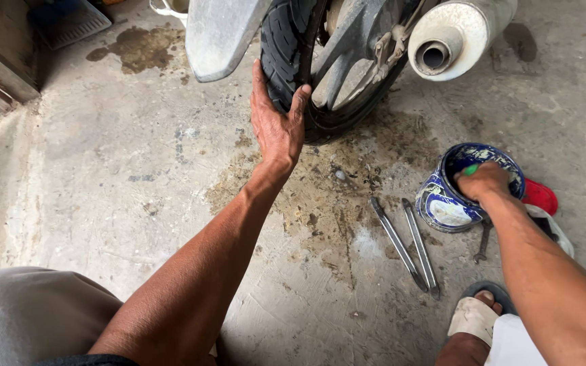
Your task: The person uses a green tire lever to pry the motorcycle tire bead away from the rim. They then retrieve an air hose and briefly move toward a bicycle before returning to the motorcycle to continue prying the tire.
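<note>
My left hand (277,122) is open and pressed flat against the black rear tyre (281,47) of a motorcycle, with the thumb on the tyre's side next to the rim (347,64). My right hand (484,181) reaches into a blue and white tin can (442,203) on the floor and is closed around something with a green tip; what it is I cannot tell. Two long metal tyre levers (408,244) lie side by side on the concrete between my arms.
A silver exhaust pipe (452,34) sticks out at the upper right, and a grey mudguard (218,34) hangs left of the tyre. A red lid (540,196) and a small wrench (483,242) lie by the can. My sandalled foot (476,315) is at the bottom right.
</note>
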